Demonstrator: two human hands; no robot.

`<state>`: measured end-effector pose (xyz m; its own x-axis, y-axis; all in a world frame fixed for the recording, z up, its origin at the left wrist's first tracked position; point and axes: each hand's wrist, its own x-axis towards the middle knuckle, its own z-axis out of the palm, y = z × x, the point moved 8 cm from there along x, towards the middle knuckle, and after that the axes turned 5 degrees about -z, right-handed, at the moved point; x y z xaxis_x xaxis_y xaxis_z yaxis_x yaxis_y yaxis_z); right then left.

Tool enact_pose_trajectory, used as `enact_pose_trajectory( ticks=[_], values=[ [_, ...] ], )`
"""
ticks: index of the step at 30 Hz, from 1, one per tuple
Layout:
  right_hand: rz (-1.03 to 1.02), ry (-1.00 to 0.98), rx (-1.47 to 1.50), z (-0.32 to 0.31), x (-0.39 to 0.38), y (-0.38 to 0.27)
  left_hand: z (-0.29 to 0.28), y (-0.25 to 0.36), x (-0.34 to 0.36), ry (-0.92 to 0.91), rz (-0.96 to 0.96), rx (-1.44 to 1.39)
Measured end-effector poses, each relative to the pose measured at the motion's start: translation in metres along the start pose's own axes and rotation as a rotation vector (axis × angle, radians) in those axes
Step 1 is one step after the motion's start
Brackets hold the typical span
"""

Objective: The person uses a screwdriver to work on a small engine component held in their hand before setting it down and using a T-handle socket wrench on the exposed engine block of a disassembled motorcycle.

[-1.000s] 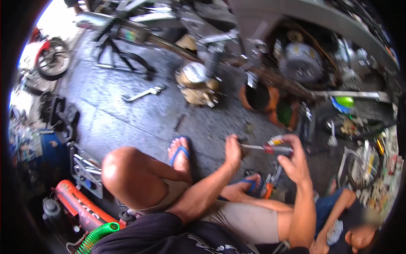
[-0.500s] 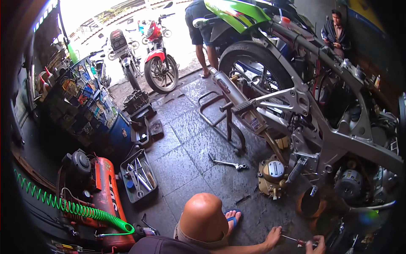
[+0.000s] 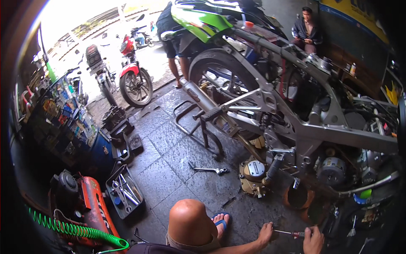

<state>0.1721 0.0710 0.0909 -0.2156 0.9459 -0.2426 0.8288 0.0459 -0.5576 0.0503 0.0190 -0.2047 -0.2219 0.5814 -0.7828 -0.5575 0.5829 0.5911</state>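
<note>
Low in the picture, right of centre, my right hand is wrapped round the dark red handle of a screwdriver. Its thin metal shaft points left, toward my left hand. The fingers of that hand are pinched together at the shaft's tip; whatever lies between them is too small to make out. Both hands are held above the dark floor, in front of the stripped motorcycle. A round gold engine cover with a silver cap is beyond my hands, by the motorcycle's footpeg.
A kick lever lies on the wet tiles. To the left are a tool tray with wrenches, an orange compressor and a green coiled hose. Brown bowls sit at the right. Two people are in the background.
The view has turned to the right, so the scene sits further left. The screwdriver and my right hand show more fully, with the shaft now closer to level.
</note>
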Motion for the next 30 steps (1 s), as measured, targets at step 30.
enact_pose_trajectory(
  ticks=[30],
  values=[
    [0.155,0.237,0.122,0.142,0.033,0.079,-0.007,0.042,0.028,-0.242,0.006,-0.482]
  ],
)
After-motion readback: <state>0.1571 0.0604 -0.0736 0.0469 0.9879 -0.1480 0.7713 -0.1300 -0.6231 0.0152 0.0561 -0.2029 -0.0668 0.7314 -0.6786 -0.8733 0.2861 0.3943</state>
